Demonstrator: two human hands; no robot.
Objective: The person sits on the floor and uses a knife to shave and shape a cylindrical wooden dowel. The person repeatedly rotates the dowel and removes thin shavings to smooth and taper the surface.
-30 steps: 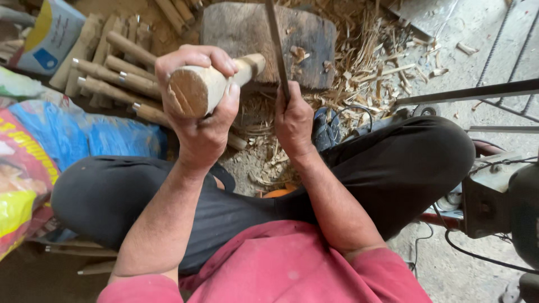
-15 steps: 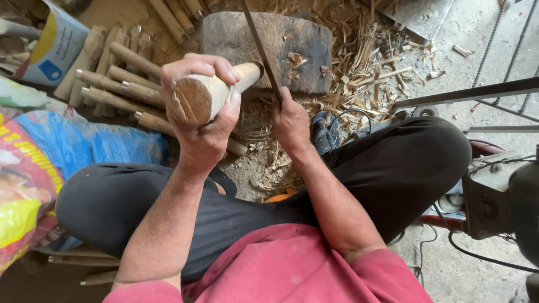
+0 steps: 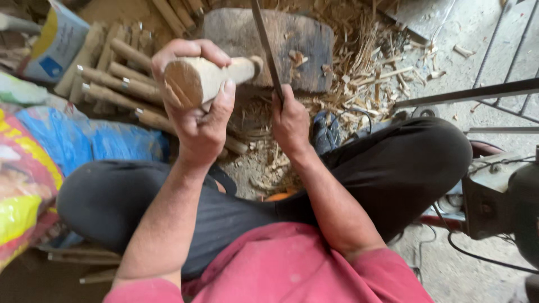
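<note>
My left hand [image 3: 199, 112] grips a pale, roughly carved wooden handle blank [image 3: 208, 78], thick end toward me, narrow end pointing at the chopping block [image 3: 303, 50]. My right hand [image 3: 290, 120] is closed around the handle of a long dark blade [image 3: 264, 42], which rises away from me just right of the blank's narrow end. I sit cross-legged in black trousers and a red shirt.
A pile of finished wooden handles with metal ferrules [image 3: 112, 84] lies at the left. Wood shavings [image 3: 370, 73] cover the ground around the block. Blue and colourful plastic sacks [image 3: 73, 146] are at left, metal bars [image 3: 471, 92] and a machine [image 3: 499, 196] at right.
The blade has swung from left-leaning to nearly upright beside the blank's narrow end. My left hand has turned the blank slightly and kept it raised.
</note>
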